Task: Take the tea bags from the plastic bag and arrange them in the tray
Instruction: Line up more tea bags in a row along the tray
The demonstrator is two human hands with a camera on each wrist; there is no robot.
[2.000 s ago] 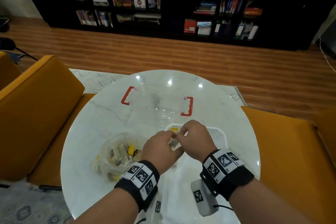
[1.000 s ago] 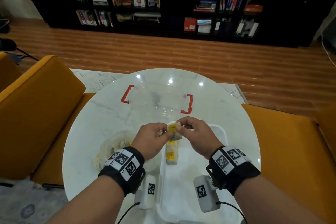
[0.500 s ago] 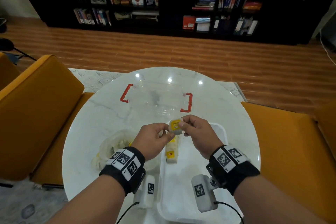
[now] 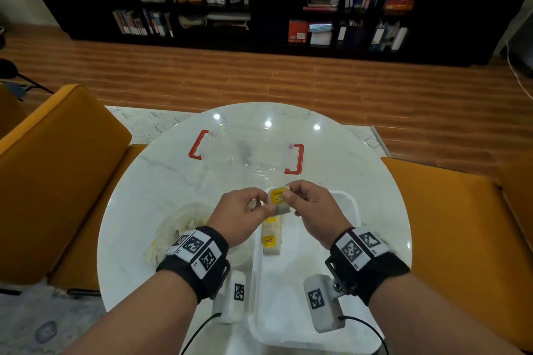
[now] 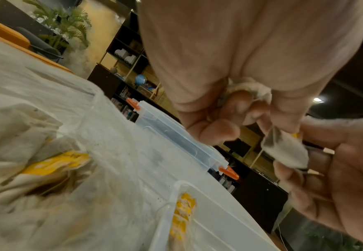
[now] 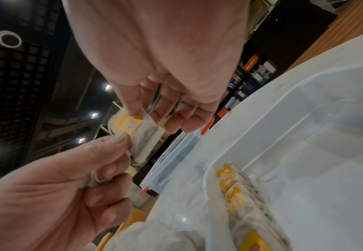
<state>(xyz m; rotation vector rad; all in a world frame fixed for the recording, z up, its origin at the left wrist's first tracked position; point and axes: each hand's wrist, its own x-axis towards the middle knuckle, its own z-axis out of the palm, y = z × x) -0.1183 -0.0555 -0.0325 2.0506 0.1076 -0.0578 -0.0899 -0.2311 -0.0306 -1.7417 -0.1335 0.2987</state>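
Papery, soft tea bag (image 4: 277, 200) with a yellow tag is pinched between left hand (image 4: 240, 215) and right hand (image 4: 314, 212), above the translucent tray (image 4: 353, 207) near the round marble table's (image 4: 161, 181) front edge; crinkled plastic bag (image 4: 173, 225) lies left.

I see a tea bag (image 4: 277, 200) with a yellow tag held above the white tray's (image 4: 353, 210) far end. More tea bags (image 4: 271, 236) lie in a row along the tray's left wall, and the crumpled plastic bag (image 4: 173, 225) sits just left, still holding some.
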